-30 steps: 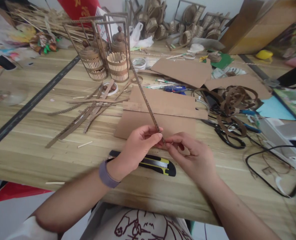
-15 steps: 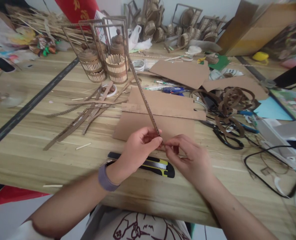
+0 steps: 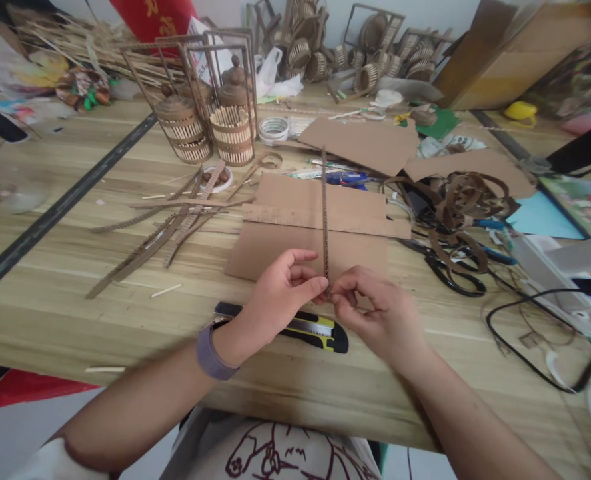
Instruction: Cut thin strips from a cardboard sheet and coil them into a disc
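A narrow corrugated cardboard strip [image 3: 325, 217] stands up from between my fingertips, pointing away from me over flat cardboard sheets [image 3: 275, 250]. My left hand [image 3: 288, 283] pinches its near end between thumb and fingers, with the index finger stretched out. Right beside it, my right hand [image 3: 375, 310] has thumb and index finger pressed together at the strip's lower tip. Exactly how much of that tip lies in the right fingers is hidden. Below my hands a yellow and black utility knife [image 3: 320, 330] lies on the wooden table [image 3: 165, 347].
Loose cardboard strips [image 3: 160, 233] lie to the left, near lidded stick-and-cardboard lanterns [image 3: 232, 133]. At right are tangled strips [image 3: 468, 200], black-handled scissors [image 3: 455, 277] and a black cable [image 3: 505, 363]. A tape roll [image 3: 274, 130] and a cardboard box [image 3: 505, 53] stand farther back.
The strip has swung from leaning far left to nearly straight away from me. My left index finger has lifted off and extended. Both hands stay in almost the same place.
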Demonstrator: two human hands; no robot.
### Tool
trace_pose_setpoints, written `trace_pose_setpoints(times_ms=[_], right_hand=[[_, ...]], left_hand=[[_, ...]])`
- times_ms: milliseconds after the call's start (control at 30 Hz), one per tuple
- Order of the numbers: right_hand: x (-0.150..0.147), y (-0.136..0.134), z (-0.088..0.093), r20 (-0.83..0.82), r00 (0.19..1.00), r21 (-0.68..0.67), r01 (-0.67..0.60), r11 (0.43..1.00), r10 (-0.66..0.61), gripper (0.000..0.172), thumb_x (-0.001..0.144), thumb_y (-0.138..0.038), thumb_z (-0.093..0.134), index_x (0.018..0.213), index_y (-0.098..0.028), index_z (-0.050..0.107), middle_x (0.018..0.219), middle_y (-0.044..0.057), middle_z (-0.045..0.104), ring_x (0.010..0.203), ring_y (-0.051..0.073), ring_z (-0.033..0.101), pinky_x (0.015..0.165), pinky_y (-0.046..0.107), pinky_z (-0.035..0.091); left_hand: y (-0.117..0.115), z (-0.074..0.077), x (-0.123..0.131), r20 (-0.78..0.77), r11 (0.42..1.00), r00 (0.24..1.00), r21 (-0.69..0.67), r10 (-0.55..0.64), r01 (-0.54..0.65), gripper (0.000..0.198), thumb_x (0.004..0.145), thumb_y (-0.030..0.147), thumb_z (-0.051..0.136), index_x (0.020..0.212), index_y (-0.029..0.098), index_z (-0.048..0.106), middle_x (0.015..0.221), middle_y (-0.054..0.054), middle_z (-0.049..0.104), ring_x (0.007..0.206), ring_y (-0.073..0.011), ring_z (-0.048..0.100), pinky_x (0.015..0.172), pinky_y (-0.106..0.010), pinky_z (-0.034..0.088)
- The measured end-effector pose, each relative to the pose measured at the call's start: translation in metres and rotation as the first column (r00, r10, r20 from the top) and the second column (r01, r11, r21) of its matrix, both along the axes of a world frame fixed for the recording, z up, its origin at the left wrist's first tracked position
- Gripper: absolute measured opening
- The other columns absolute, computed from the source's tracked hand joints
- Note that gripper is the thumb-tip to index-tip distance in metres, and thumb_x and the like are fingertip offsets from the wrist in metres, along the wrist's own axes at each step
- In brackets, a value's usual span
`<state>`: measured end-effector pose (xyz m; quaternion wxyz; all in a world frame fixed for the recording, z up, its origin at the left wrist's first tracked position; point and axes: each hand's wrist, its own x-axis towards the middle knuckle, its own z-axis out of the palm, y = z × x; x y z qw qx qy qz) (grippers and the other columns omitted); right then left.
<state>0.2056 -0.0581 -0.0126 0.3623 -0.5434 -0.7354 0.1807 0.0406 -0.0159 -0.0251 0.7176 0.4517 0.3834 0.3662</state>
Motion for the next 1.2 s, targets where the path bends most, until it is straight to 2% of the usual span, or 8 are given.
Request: trace_pose_setpoints(times_ms=[67,133,233,367,567,667,933,1200], right_hand=[[-0.001,0.0,-0.001,-0.016,1.0,-0.018,0.004,1.0,-0.004,0.013,0.079,-0.014,0.053,0.07,-0.022,0.058,0.061,-0.002,0.059,0.054,0.011,0.054,0.048,0.021,0.04],[-0.001,0.0,-0.002,-0.03,0.999,-0.016,0.02,1.0,-0.021,0.012,0.078,-0.014,0.054,0.07,-0.022,0.058,0.061,-0.003,0.058,0.054,0.011,0.054,0.049,0.021,0.04],[0.0,0.001,-0.004,-0.032,0.997,-0.025,0.064,0.998,-0.064,0.011,0.078,-0.015,0.053,0.071,-0.022,0.059,0.06,-0.003,0.058,0.053,0.01,0.052,0.049,0.022,0.039],[0.001,0.002,-0.005,-0.02,0.995,-0.032,0.1,0.994,-0.101,0.011,0.079,-0.018,0.053,0.071,-0.022,0.059,0.06,-0.003,0.058,0.052,0.011,0.051,0.05,0.023,0.04],[0.0,0.0,-0.011,0.042,0.994,0.017,0.096,0.995,-0.097,0.011,0.08,-0.017,0.055,0.072,-0.022,0.059,0.061,-0.002,0.058,0.058,0.013,0.055,0.054,0.025,0.041],[-0.001,-0.001,-0.014,0.088,0.993,0.07,0.078,0.994,-0.084,0.012,0.082,-0.016,0.055,0.072,-0.022,0.058,0.062,-0.002,0.059,0.058,0.013,0.055,0.056,0.026,0.04],[-0.004,-0.001,-0.016,0.207,0.977,0.181,0.009,0.983,-0.047,0.016,0.085,-0.014,0.055,0.072,-0.021,0.058,0.062,-0.002,0.059,0.058,0.013,0.053,0.059,0.027,0.04],[-0.007,-0.003,-0.018,0.229,0.973,0.146,-0.012,0.989,-0.022,0.014,0.085,-0.016,0.055,0.072,-0.021,0.058,0.065,0.0,0.062,0.057,0.013,0.052,0.061,0.029,0.04]], left_hand=[[0.0,0.001,-0.002,-0.037,0.999,0.999,0.03,-0.028,0.029,0.019,0.08,0.024,0.07,0.093,0.015,0.06,0.071,0.002,0.066,0.065,-0.0113,0.065,0.066,-0.024,0.052],[0.0,0.002,-0.003,-0.088,0.993,0.994,0.093,-0.065,0.073,0.014,0.083,0.027,0.068,0.082,0.015,0.062,0.072,0.001,0.067,0.069,-0.0119,0.065,0.069,-0.024,0.052],[-0.002,0.006,-0.004,-0.216,0.971,0.974,0.207,-0.074,0.12,0.014,0.087,0.028,0.063,0.084,0.015,0.068,0.077,-0.002,0.071,0.074,-0.0138,0.066,0.07,-0.024,0.051],[-0.005,0.01,-0.004,-0.404,0.929,0.915,0.338,0.001,0.149,0.012,0.086,0.024,0.063,0.083,0.017,0.071,0.079,-0.003,0.074,0.073,-0.0154,0.068,0.065,-0.024,0.049],[-0.01,0.011,-0.003,-0.51,0.883,0.857,0.434,0.077,0.178,0.012,0.083,0.021,0.062,0.083,0.017,0.073,0.079,-0.003,0.077,0.068,-0.0162,0.068,0.063,-0.025,0.048],[-0.01,0.011,-0.003,-0.543,0.884,0.836,0.428,0.084,0.189,0.012,0.082,0.021,0.062,0.077,0.018,0.073,0.074,-0.003,0.076,0.064,-0.016,0.067,0.061,-0.025,0.046],[-0.007,0.011,-0.003,-0.556,0.95,0.831,0.248,-0.02,0.188,0.012,0.076,0.022,0.06,0.07,0.017,0.07,0.069,-0.002,0.072,0.063,-0.0149,0.062,0.058,-0.024,0.043],[-0.004,0.01,-0.002,-0.568,0.954,0.823,0.235,-0.02,0.185,0.009,0.07,0.016,0.06,0.062,0.017,0.062,0.059,0.002,0.063,0.058,-0.0122,0.054,0.054,-0.023,0.037]])
